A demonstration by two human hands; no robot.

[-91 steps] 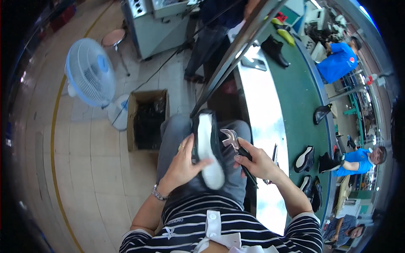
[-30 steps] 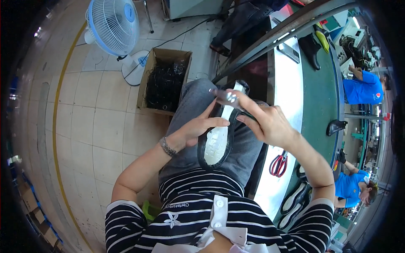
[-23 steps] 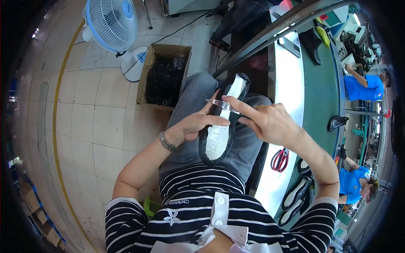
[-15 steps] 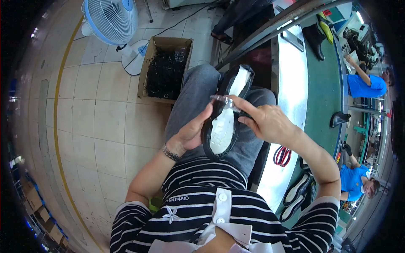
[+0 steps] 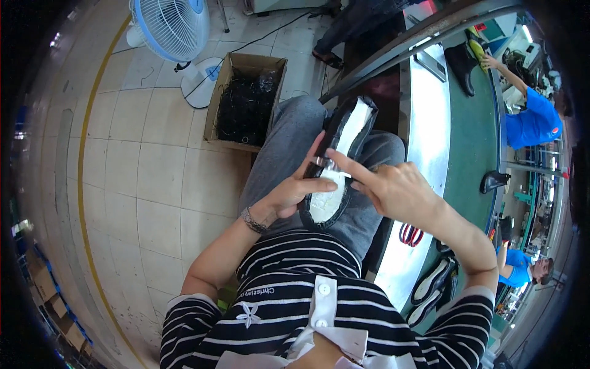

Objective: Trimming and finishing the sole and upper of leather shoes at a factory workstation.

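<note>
A black shoe (image 5: 321, 206) lies bottom up over my lap, its white underside (image 5: 355, 126) showing and its dark edge folded in around it. My left hand (image 5: 295, 192) grips the near part from the left side, thumb across the white underside and fingers along the dark side. A clear, shiny strip (image 5: 324, 163) crosses the narrow middle of the shoe. My right hand (image 5: 393, 187) is at the shoe's right side, index finger stretched over the strip and the other fingers curled at its end. Those curled fingers partly hide the strip.
A cardboard box (image 5: 215, 117) of black bits stands on the floor beside a fan (image 5: 172, 27). To my right, a metal ledge (image 5: 429, 117) with red and black rings (image 5: 410, 235) borders a green belt (image 5: 465, 132) carrying shoes (image 5: 432, 280). People in blue (image 5: 533, 123) are beyond it.
My left thumb has moved from the shoe's edge onto its white underside. The strip and my right hand are slightly nearer me. Across the belt, a person's hand has reached a yellow-green shoe.
</note>
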